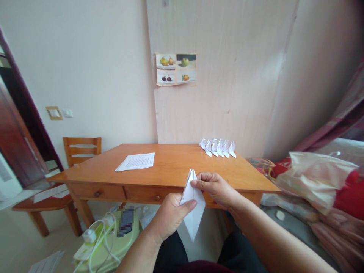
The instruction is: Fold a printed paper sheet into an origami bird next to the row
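A white folded paper piece, kite-shaped with its long point down, hangs in front of the wooden table. My left hand pinches its left side at mid-height, thumb on top. My right hand grips its upper right edge near the top tip. Both hands are closed on the paper, held in the air above my lap.
A row of several finished white folded paper pieces stands at the table's far right edge. A printed sheet lies on the table's left part. A wooden chair stands left. A green box with cables is on the floor; plastic bags lie right.
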